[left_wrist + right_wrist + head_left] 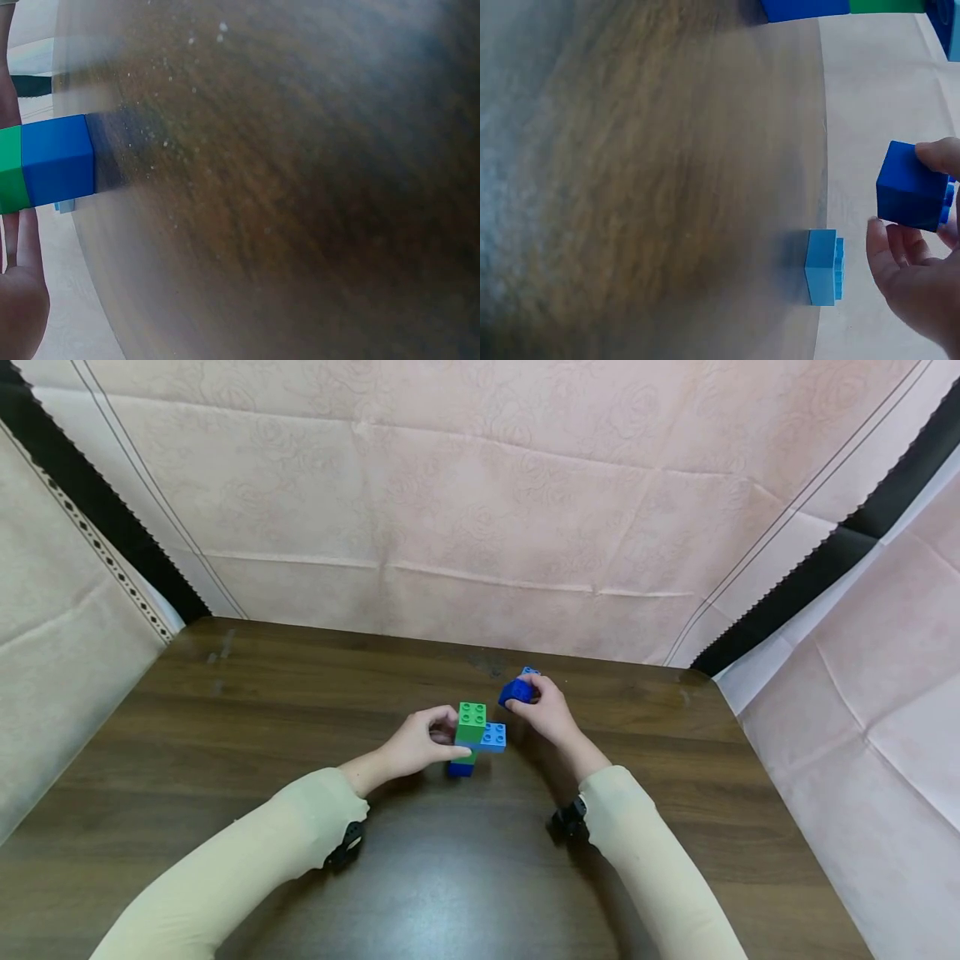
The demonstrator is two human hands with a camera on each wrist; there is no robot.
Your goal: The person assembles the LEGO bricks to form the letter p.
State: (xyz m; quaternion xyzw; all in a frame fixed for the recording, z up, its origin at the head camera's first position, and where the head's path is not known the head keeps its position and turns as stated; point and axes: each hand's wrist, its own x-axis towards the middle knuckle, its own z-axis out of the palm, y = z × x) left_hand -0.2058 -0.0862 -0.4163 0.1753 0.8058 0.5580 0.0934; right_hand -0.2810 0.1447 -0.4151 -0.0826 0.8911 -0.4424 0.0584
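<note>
A stack of toy building bricks [471,727] stands on the table. It has a green brick on top, a wider light blue one sticking out to the right, another green one, and dark blue at the bottom. My left hand [408,745] holds it from the left, thumb on the near side. In the left wrist view, the dark blue bottom brick [58,156] shows close to the tabletop. To the stack's right and farther back, my right hand [551,714] pinches a loose dark blue brick [909,186], apart from the stack.
A light blue brick [531,670] rests on the wooden table [300,693] just beyond my right hand, near the back edge. Pale patterned cloth [480,510] hangs behind the table and at both sides. Dark bands [795,589] run down its corners.
</note>
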